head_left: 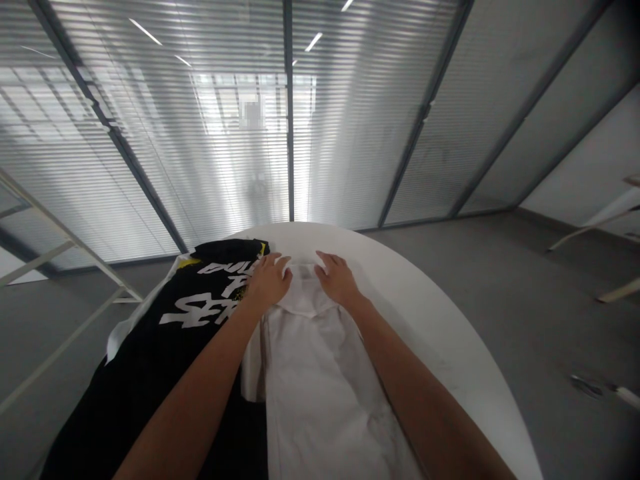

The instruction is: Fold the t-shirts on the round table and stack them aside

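A white garment (315,373), which looks like a folded shirt, lies lengthwise in front of me on a round white table. Its collar (307,293) is at the far end, between my two hands. My left hand (271,280) rests at the collar's left side, thumb apart from the slightly curved fingers. On the right side, my right hand (337,277) mirrors it, also with thumb and fingers apart. Neither hand visibly pinches the cloth. Left of the white garment is a black garment (150,373) with white lettering and yellow patches, partly hidden by my left forearm.
The round table (440,333) curves away on the right. A pale metal frame (65,240) stands on the grey floor at left. Beyond the table is a glass partition (345,133) with blinds. Furniture legs (620,288) show at the right edge.
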Demonstrator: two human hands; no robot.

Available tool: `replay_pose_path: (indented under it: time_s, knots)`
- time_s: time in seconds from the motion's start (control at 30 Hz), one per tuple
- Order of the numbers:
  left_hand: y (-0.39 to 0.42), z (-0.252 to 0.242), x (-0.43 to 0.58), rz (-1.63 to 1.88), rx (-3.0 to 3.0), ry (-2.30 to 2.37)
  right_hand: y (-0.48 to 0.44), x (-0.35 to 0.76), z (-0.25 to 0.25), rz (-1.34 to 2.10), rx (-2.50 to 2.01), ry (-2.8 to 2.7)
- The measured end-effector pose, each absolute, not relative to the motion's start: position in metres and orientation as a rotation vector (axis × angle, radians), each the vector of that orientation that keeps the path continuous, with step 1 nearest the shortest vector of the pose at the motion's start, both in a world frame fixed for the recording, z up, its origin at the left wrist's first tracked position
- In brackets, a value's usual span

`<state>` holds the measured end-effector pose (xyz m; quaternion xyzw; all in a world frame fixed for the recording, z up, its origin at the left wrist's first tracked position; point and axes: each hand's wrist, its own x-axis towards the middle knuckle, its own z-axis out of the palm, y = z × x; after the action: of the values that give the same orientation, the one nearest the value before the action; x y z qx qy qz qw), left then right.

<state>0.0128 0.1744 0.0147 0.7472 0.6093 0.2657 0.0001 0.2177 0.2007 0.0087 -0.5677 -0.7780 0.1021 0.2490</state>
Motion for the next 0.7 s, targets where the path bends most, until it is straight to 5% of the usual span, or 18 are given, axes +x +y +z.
replay_pose_path:
  time_s: [0.23, 0.7]
  knots:
    - [0.171, -0.014, 0.007, 0.440, 2.402, 1.711, 0.192, 0.210, -0.018, 0.369, -1.614, -2.415]
    - [0.190, -0.015, 0.002, 0.630, 2.340, 1.995, 0.204, 0.227, -0.014, 0.229, -1.908, -2.056]
